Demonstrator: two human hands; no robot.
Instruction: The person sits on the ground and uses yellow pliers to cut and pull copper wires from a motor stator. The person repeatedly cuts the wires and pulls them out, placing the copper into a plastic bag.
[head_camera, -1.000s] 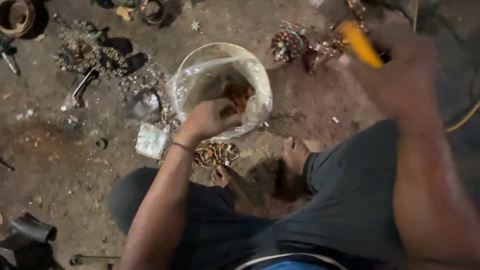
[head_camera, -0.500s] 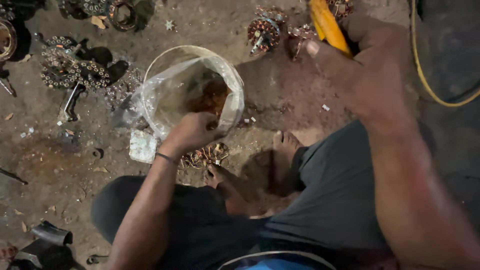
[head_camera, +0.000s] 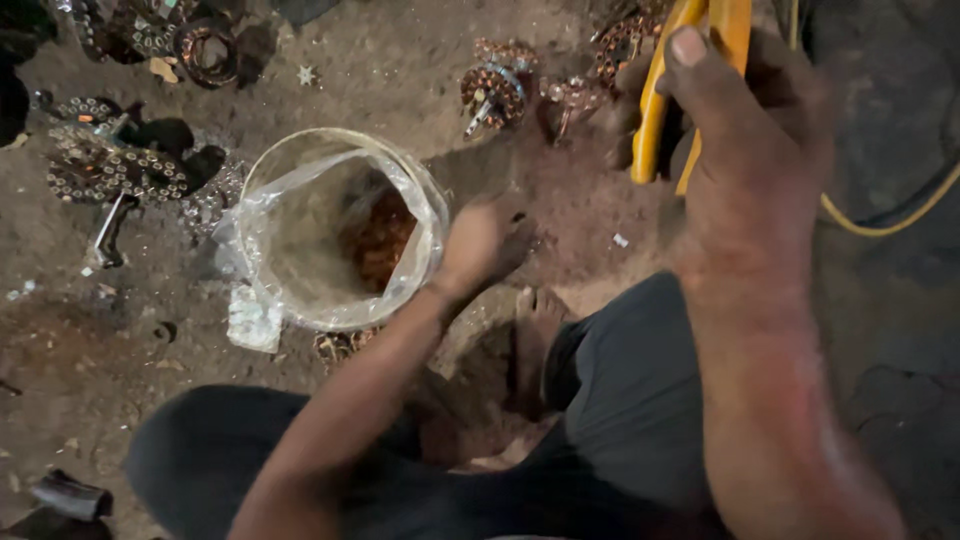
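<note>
Dirt floor (head_camera: 560, 200) carries all work. Right hand (head_camera: 750, 150) grips yellow pliers (head_camera: 655, 110), fingers wrapped around the handles; left hand (head_camera: 485, 240), fingers curled, contents unclear, hovers beside the bag-lined bucket (head_camera: 340, 230).

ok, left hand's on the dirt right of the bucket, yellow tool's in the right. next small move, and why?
Probably the left hand reaches up to the copper-wound motor part lying on the dirt just above it. The hand looks empty, knuckles down beside the plastic-lined bucket, which already holds copper-coloured scrap. The right hand grips the yellow-handled tool close to those parts.
</note>
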